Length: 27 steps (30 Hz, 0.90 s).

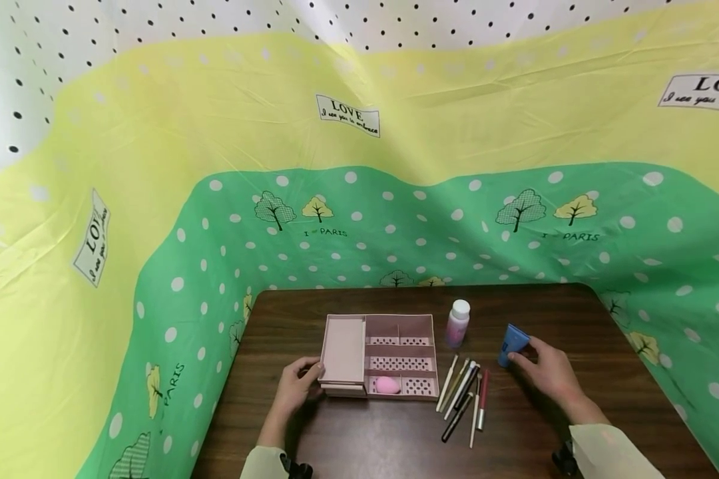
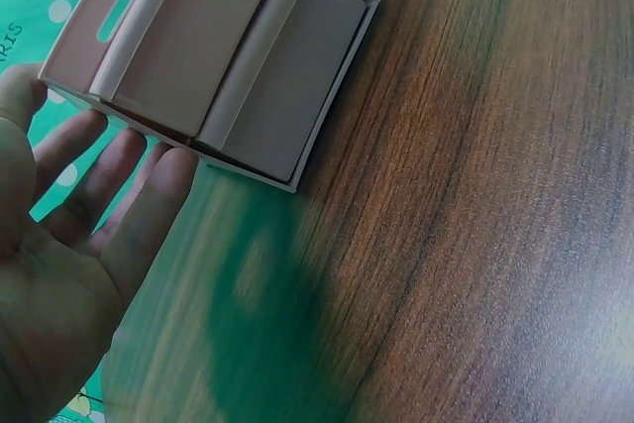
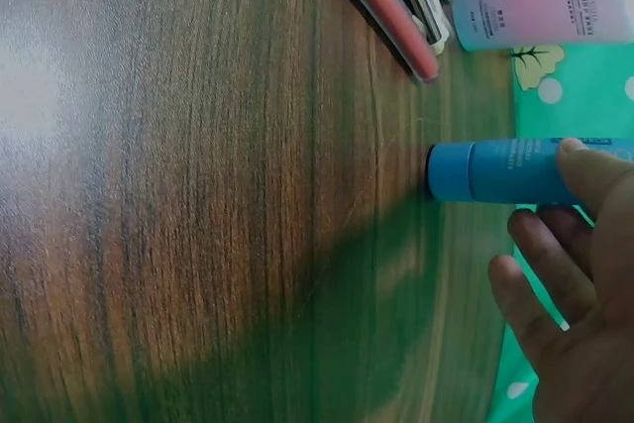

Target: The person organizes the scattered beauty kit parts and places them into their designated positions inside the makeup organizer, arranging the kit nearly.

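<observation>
My right hand (image 1: 552, 376) pinches a blue squeeze tube (image 1: 513, 342) between thumb and fingers. The tube is cap down, its blue cap (image 3: 452, 171) right at the wooden tabletop. At the left, my left hand (image 1: 297, 384) touches the side of a pink desktop organizer (image 1: 343, 349). Its fingers (image 2: 149, 215) lie fairly straight along the organizer's side wall, with the thumb near the top edge. Two drawer fronts show below the organizer's flat top in the left wrist view. A pink egg-shaped makeup sponge (image 1: 387, 385) sits in a front compartment.
Between the organizer and my right hand lie several brushes and slim pencils (image 1: 464, 392), with a red tube (image 1: 483, 396) at their right. Behind them a white-capped pink and blue bottle (image 1: 457, 324) stands upright. A patterned green and yellow curtain (image 1: 395, 219) surrounds the table.
</observation>
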{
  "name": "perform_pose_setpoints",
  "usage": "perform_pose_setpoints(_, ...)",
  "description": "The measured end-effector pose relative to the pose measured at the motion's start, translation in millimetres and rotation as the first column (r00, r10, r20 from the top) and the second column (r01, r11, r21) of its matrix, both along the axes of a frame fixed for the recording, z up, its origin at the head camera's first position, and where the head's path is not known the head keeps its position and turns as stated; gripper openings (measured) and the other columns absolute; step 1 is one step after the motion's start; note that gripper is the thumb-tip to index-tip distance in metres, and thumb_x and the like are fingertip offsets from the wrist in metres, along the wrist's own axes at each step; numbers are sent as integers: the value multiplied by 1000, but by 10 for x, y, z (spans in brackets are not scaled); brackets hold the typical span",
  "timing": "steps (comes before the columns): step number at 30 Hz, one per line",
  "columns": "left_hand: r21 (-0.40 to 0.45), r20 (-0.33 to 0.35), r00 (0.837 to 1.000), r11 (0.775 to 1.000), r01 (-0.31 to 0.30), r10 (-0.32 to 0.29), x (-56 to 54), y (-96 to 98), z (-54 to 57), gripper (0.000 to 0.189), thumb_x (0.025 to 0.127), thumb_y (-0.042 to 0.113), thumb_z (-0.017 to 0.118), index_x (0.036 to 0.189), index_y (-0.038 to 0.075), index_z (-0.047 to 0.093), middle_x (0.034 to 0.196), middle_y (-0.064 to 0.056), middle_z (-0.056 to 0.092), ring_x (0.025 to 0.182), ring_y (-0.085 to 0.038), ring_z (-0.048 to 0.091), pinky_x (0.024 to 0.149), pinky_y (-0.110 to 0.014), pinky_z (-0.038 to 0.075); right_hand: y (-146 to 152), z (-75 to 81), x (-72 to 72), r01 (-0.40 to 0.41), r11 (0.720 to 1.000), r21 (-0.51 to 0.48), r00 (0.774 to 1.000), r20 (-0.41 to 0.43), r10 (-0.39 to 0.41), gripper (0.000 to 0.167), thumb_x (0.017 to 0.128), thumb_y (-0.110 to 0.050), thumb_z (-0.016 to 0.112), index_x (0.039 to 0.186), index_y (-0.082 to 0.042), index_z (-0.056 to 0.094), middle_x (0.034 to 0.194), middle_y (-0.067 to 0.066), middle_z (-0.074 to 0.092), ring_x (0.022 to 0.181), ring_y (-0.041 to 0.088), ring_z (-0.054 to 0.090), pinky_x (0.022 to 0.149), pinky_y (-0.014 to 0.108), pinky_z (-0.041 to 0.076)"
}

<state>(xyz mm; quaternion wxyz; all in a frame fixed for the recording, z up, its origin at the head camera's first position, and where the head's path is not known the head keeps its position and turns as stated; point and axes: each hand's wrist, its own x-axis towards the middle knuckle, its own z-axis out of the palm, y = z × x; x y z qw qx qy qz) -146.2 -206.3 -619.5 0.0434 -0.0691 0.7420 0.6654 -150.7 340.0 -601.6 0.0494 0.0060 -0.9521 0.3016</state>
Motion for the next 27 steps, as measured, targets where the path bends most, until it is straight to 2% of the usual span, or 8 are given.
perform_pose_setpoints(2,1,-3,1000,1000,3,-3,-14,-8,-31,28,99,11,69,120,-8,68,99,-9,66,78,-16,66,71,-55,65,-5,0,8,5,1000,-6,1000,4,-5,44,99,-29,71,122,7,61,108,27,70,96,38,67,75,56,58)
perform_pose_setpoints(6,11,-5,1000,1000,1,-1,-31,-15,-55,28,98,12,70,120,-7,69,99,-9,66,79,-16,66,71,-57,65,-6,16,7,6,1000,-1,1000,-12,-6,43,98,-28,71,120,7,62,105,26,71,92,35,67,73,55,58)
perform_pose_setpoints(10,4,-1,1000,1000,-3,3,-22,-5,-46,28,99,10,68,119,-8,68,98,-8,66,78,-15,65,71,-57,65,-13,51,5,2,1000,20,999,-42,-1,41,96,-27,73,119,5,63,102,23,71,83,28,65,66,45,56)
perform_pose_setpoints(13,5,7,1000,1000,-9,9,-21,2,-37,27,99,8,68,119,-8,68,98,-9,65,78,-15,65,72,-59,64,-33,91,7,-4,1000,17,998,-58,5,38,96,-27,74,116,3,63,100,21,72,73,20,59,59,34,49)
perform_pose_setpoints(17,10,8,1000,1000,-17,17,-25,3,-28,26,98,7,68,119,-8,69,97,-9,65,78,-15,65,73,-59,64,-66,177,-11,-17,1000,10,995,-97,18,34,96,-27,75,113,0,65,99,20,72,67,14,53,56,26,43)
perform_pose_setpoints(21,13,10,1000,1000,-20,20,-28,0,-38,25,98,8,69,118,-7,69,97,-8,64,78,-15,65,71,-56,65,-122,274,-41,-31,999,26,988,-150,34,30,94,-27,77,110,-3,68,100,18,74,72,13,57,59,26,47)
perform_pose_setpoints(27,13,9,1000,1000,-9,9,-9,6,-27,27,99,9,68,119,-9,68,97,-7,64,78,-15,64,69,-52,66,-241,430,-70,-60,998,20,983,-175,63,29,92,-28,79,110,-6,70,99,15,75,75,15,61,60,27,49)
